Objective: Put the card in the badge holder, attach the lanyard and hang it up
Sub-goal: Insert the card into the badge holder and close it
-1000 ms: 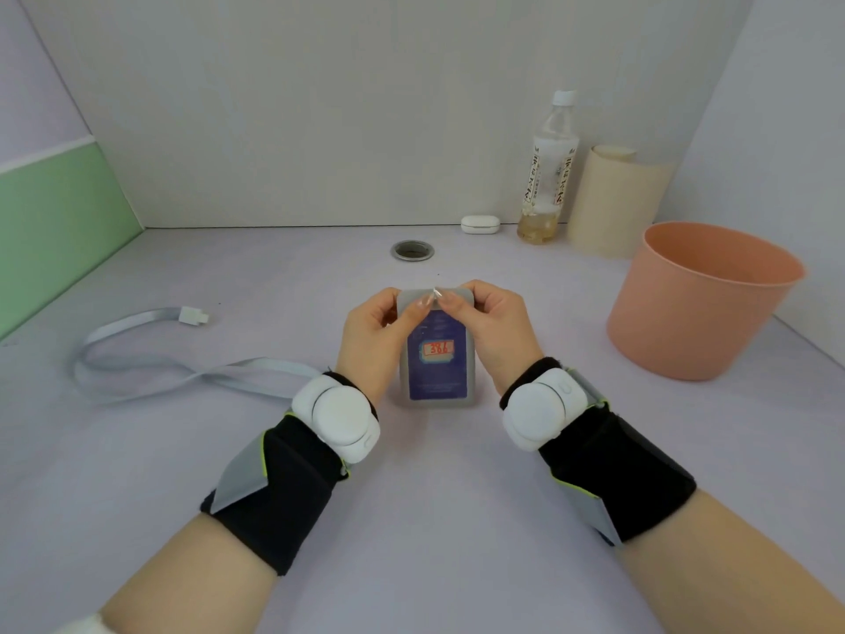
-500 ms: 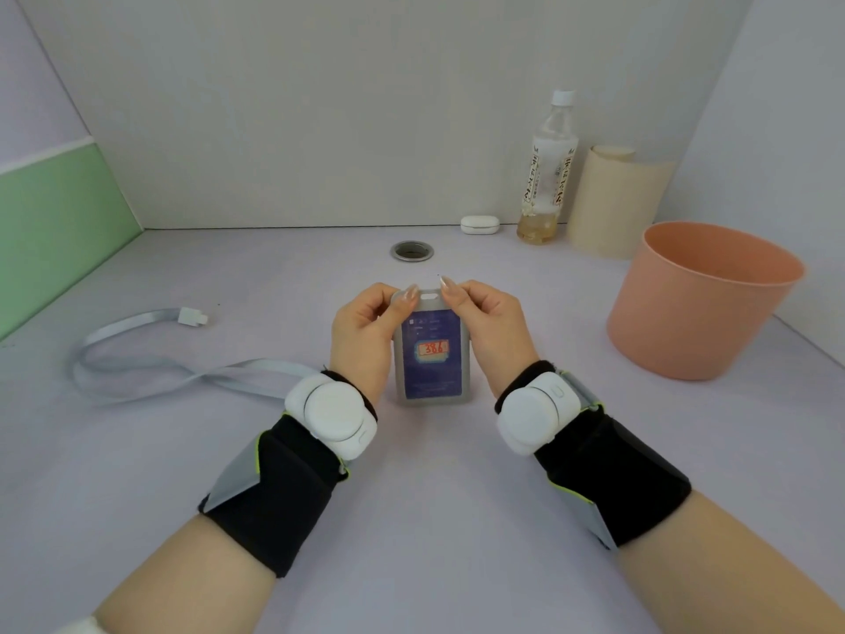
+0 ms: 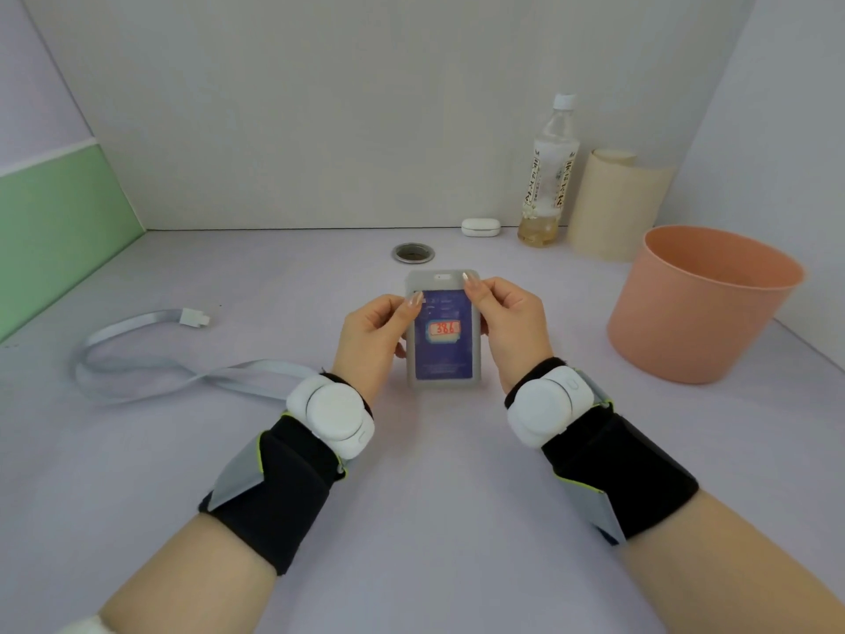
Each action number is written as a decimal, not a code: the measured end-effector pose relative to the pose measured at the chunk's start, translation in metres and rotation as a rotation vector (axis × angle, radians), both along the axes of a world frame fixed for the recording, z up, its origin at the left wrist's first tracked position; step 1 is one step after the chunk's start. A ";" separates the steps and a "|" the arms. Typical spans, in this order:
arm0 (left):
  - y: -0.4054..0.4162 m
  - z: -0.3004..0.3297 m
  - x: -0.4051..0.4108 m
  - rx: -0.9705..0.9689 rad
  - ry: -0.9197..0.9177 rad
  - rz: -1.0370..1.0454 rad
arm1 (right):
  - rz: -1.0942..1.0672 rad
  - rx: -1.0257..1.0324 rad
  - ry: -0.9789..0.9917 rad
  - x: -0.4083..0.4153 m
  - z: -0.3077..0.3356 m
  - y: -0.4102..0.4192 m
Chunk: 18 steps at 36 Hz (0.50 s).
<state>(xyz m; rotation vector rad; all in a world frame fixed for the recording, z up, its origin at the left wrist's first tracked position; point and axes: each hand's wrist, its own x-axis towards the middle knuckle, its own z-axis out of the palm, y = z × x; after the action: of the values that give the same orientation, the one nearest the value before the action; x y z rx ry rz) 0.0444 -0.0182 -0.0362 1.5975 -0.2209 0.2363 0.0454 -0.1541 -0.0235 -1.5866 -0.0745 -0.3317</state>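
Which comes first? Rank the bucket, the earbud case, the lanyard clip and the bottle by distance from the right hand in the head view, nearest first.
From the right hand:
1. Pink bucket, just to its right.
2. White earbud case, behind it by the back wall.
3. Bottle, back right, beside the case; these two are nearly too close to call.
4. Lanyard clip, far left, past the left hand.

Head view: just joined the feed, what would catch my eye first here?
Dead centre, both hands, left hand and right hand, hold a grey badge holder upright with a dark blue card inside. A pale lanyard lies loose on the table to the left, unattached. At right stands a big salmon-pink bucket.
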 end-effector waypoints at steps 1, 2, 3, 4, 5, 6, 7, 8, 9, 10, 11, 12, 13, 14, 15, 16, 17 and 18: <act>0.001 -0.002 0.001 0.030 -0.001 -0.005 | -0.017 0.006 -0.002 0.000 0.001 -0.002; 0.001 -0.003 0.001 0.062 -0.005 -0.009 | -0.032 0.013 -0.002 0.001 0.002 -0.003; 0.000 -0.004 0.001 0.089 -0.012 -0.012 | -0.043 0.022 -0.002 0.001 0.002 -0.005; 0.000 -0.005 0.001 0.106 -0.020 -0.011 | -0.051 0.028 -0.002 0.002 0.002 -0.006; -0.001 -0.005 0.001 0.114 -0.033 -0.003 | -0.053 0.029 -0.003 0.002 0.001 -0.006; -0.001 -0.004 0.000 0.113 -0.050 0.013 | -0.049 0.028 -0.002 0.002 0.001 -0.005; -0.001 -0.004 -0.001 0.105 -0.069 0.036 | -0.038 0.030 0.001 0.002 0.001 -0.004; -0.001 -0.003 -0.001 0.095 -0.087 0.060 | -0.019 0.039 0.006 0.002 0.001 -0.002; 0.000 -0.002 -0.002 0.084 -0.100 0.079 | 0.003 0.049 0.012 0.002 0.000 -0.001; 0.000 -0.001 -0.002 0.073 -0.110 0.093 | 0.027 0.058 0.018 0.002 0.000 0.000; 0.001 -0.001 -0.002 0.063 -0.118 0.104 | 0.053 0.065 0.022 0.001 0.000 0.000; 0.002 -0.001 -0.001 0.047 -0.124 0.114 | 0.079 0.069 0.029 0.001 0.000 0.001; 0.003 -0.001 0.000 0.023 -0.125 0.122 | 0.105 0.067 0.037 0.001 -0.001 0.001; 0.005 -0.001 0.001 -0.003 -0.123 0.128 | 0.128 0.057 0.046 0.001 -0.003 0.001; 0.006 0.000 0.003 -0.024 -0.122 0.136 | 0.148 0.042 0.051 0.000 -0.005 0.002; 0.008 0.000 0.004 -0.038 -0.119 0.147 | 0.165 0.027 0.053 0.000 -0.006 0.003; 0.009 0.000 0.005 -0.044 -0.113 0.159 | 0.173 0.008 0.053 0.000 -0.008 0.004; 0.010 0.000 0.006 -0.048 -0.105 0.169 | 0.175 -0.014 0.050 0.000 -0.009 0.005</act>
<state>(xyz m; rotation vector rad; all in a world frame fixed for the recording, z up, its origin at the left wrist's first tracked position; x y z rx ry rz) 0.0505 -0.0077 -0.0364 1.5593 -0.1600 0.4540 0.0457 -0.1493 -0.0322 -1.5892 -0.1760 -0.1553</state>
